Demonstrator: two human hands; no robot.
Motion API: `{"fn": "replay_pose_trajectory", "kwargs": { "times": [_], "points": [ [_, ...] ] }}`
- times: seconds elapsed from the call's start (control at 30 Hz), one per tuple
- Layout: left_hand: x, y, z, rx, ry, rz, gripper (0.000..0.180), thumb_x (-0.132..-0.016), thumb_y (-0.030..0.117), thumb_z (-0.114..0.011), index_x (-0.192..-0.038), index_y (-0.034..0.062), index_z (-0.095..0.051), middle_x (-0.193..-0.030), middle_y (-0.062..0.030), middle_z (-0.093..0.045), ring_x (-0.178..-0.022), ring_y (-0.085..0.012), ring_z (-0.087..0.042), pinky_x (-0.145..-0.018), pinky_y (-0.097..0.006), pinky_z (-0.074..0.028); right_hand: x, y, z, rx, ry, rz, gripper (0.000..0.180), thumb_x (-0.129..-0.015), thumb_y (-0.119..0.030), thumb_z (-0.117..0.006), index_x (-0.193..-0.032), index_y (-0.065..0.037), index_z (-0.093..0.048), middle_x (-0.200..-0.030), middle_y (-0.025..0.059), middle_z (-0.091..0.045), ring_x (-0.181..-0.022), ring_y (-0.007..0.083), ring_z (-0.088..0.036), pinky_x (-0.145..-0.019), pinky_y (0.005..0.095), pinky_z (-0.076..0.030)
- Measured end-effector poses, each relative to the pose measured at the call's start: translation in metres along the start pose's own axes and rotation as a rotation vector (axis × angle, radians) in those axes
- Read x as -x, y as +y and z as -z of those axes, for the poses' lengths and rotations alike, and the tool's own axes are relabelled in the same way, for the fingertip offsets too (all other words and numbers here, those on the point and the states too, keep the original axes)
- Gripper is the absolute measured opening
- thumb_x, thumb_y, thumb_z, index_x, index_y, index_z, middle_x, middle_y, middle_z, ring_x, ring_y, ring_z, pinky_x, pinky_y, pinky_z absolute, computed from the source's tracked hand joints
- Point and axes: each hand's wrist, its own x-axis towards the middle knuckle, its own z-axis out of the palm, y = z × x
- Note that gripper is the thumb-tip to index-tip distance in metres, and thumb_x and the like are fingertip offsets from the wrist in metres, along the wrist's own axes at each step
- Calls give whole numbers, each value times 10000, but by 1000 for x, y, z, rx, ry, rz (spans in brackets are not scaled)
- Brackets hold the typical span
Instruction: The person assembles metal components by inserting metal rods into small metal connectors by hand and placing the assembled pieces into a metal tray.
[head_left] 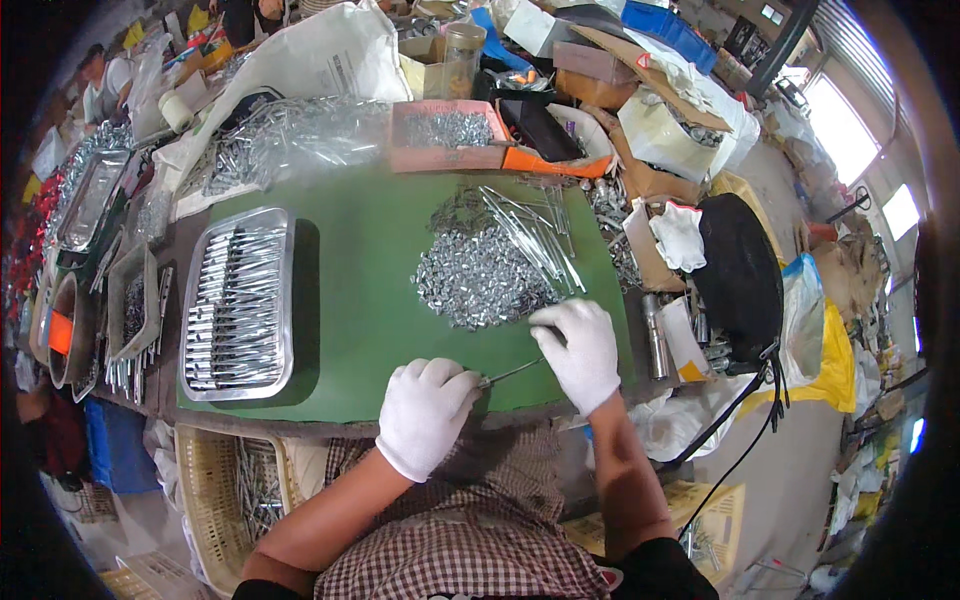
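Both hands wear white gloves. My left hand (428, 410) and my right hand (580, 348) together hold a thin metal rod (510, 374) above the near edge of the green mat (370, 250). The left hand grips its near end, and the right hand pinches the far end. Just beyond the right hand lies a heap of small shiny metal pieces (480, 275). A bundle of long metal rods (530, 235) lies loose across that heap's right side.
A metal tray (238, 300) filled with rows of rods sits on the mat's left. A pink box of small parts (445, 135), cardboard boxes and bags crowd the far side. A black bag (740, 270) stands at right. A yellow basket (225, 490) sits below the table edge.
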Motion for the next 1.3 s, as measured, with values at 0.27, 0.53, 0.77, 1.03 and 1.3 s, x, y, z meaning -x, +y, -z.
{"fn": "replay_pose_trajectory", "kwargs": {
  "times": [0.27,0.53,0.77,1.03,1.3],
  "points": [
    [0,-3,-2,16,-8,20,190,-789,157,-779,-957,132,-695,-904,-38,-652,-854,-281,-644,-766,-436,-497,-9,-15,3,200,-224,127,82,-892,-130,-638,-922,-95,-705,-902,107,-672,-909,340,-632,-820,478,-473],
    [3,-6,-3,34,-14,19,185,-774,175,-794,-886,117,-658,-901,-48,-652,-857,-290,-644,-769,-440,-495,16,-45,4,-234,-343,154,177,-865,-110,-676,-1042,-92,-677,-946,99,-710,-937,336,-663,-896,433,-473],
    [1,-6,-2,43,-18,11,205,-764,174,-798,-868,96,-640,-886,-63,-641,-845,-301,-635,-757,-448,-488,10,-54,-3,-103,-327,180,199,-815,-84,-672,-1010,-52,-648,-822,133,-674,-823,351,-654,-789,466,-486],
    [2,-8,-3,30,-36,29,195,-770,155,-791,-857,82,-633,-868,-76,-641,-824,-309,-629,-730,-455,-479,16,-63,15,119,-374,383,120,-864,-91,-574,-966,-29,-556,-801,93,-652,-831,320,-648,-799,436,-505],
    [-3,-1,-2,72,36,1,165,-761,136,-793,-830,104,-646,-846,-60,-644,-809,-309,-626,-719,-444,-473,73,84,52,595,53,-449,654,-932,-174,-628,-1542,-47,-429,-1404,300,-528,-1213,475,-543,-1036,537,-433]
  ]
}}
